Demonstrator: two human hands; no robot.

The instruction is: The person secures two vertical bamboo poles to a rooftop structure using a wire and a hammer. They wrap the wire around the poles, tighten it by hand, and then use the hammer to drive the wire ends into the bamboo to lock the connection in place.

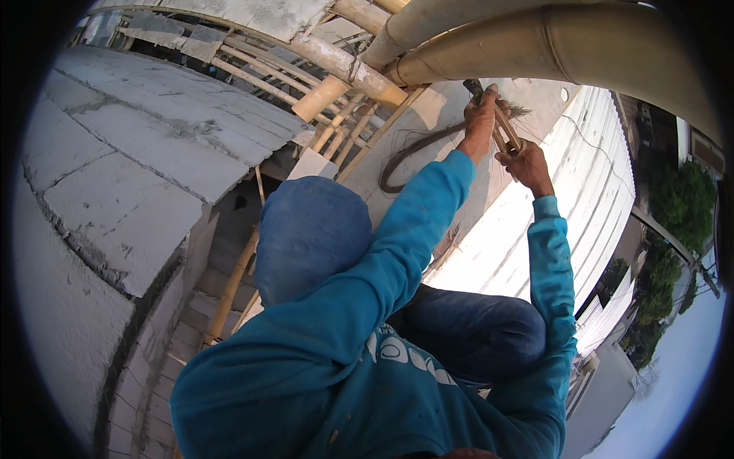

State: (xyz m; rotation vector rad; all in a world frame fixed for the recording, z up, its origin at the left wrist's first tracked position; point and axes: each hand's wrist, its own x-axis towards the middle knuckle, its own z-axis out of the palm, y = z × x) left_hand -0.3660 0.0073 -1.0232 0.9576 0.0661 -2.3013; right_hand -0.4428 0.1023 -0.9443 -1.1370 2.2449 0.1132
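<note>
Both arms, in teal sleeves, reach up to the right of centre beneath thick bamboo poles (489,46). My left hand (480,122) is closed around a bundle of dark fibre strands (397,170). The strands loop down to its left, and their frayed ends stick out to its right. A dark, blunt piece (474,88) shows just above the fingers; its kind is unclear. Lower and to the right, my right hand (526,164) is closed on the lower end of two tan, handle-like bars (505,128), which slant up toward the left hand.
My bent knees in blue jeans (312,237) are below the hands. A grey block wall (153,153) rises on the left, with bamboo scaffolding (336,126) beside it. A pale sheet (436,115) lies behind the hands; corrugated roofing (573,176) slopes away on the right.
</note>
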